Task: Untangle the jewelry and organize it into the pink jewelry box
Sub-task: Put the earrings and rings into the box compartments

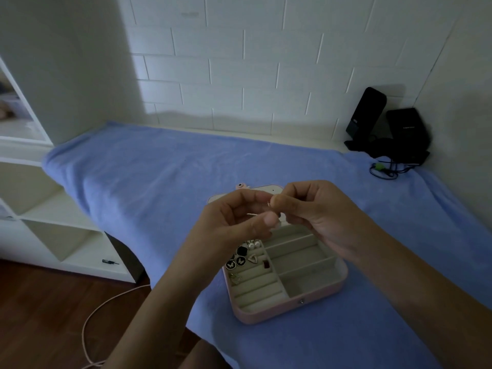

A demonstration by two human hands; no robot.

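Both the left hand point(234, 217) and right hand point(314, 209) pinch a thin chain point(269, 204); below their grip, the pink jewelry box point(319, 294) holds earrings point(241, 258), most compartments unfilled.

Blue cloth point(159, 166) lies bare to the left of and behind the open pink box point(316, 292), and bare along the near edge in front of it. Box's right-hand compartments stand unoccupied; earrings point(241, 258) fill the upper left rows. Both hands, left hand point(231, 222) and right hand point(316, 209), hang directly above the box's rear half, blocking access from above. Black speakers point(386, 126) and cables point(386, 170) obstruct the far right corner.
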